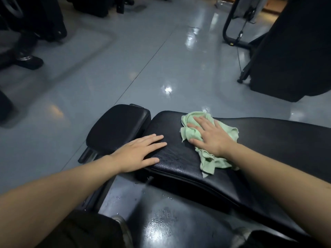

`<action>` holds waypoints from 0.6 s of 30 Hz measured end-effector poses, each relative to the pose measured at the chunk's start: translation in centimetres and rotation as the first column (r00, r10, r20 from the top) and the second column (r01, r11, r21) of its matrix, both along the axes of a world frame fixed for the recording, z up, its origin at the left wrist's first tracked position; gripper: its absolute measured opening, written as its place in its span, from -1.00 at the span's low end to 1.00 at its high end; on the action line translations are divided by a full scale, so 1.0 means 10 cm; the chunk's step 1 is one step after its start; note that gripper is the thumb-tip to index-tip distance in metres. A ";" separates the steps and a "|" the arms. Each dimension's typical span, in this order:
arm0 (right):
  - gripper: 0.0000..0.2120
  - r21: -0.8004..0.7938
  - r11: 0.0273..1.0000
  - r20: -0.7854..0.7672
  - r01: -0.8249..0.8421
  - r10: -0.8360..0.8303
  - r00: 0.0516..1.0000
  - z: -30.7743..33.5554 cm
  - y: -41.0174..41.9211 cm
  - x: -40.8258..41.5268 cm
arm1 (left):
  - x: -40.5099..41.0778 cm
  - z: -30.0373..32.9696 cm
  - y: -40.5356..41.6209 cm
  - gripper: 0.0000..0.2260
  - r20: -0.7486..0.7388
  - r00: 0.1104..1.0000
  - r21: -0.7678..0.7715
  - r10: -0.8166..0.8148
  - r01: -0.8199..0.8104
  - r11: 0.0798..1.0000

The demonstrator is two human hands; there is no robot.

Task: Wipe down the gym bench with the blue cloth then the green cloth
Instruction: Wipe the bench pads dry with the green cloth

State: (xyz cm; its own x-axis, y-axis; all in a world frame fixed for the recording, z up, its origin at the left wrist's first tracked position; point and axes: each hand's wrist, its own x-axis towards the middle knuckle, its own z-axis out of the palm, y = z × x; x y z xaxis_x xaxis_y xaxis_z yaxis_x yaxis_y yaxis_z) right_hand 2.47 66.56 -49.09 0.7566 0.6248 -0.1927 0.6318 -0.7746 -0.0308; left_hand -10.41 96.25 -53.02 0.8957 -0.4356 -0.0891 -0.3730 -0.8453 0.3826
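At lower right of frame, a right hand (209, 136) presses flat on the green cloth (211, 154); the bench (179, 158) runs rightward, left hand (141, 152) spread, bracing.

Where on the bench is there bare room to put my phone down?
Bare pad lies between the left hand and the green cloth, and the long bench stretch right of the cloth. The small pad is also bare. The cloth's spot is taken by the right hand.
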 end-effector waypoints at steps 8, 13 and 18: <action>-0.24 -0.014 0.998 -0.005 -0.063 0.063 0.998 0.01 -0.30 -0.79 | -0.13 -0.03 0.14 -0.43 -0.056 0.997 -0.009 0.058 -0.059 0.998; -0.21 -0.049 0.996 0.031 -0.072 0.073 0.997 -0.03 -0.21 -1.07 | -0.20 -0.07 0.26 -0.43 -0.037 0.997 -0.009 0.066 -0.067 0.998; -0.18 -0.089 0.992 0.054 -0.093 0.098 0.994 -0.07 -0.04 -1.13 | -0.23 -0.18 0.45 -0.41 0.027 0.994 0.059 0.104 -0.105 0.993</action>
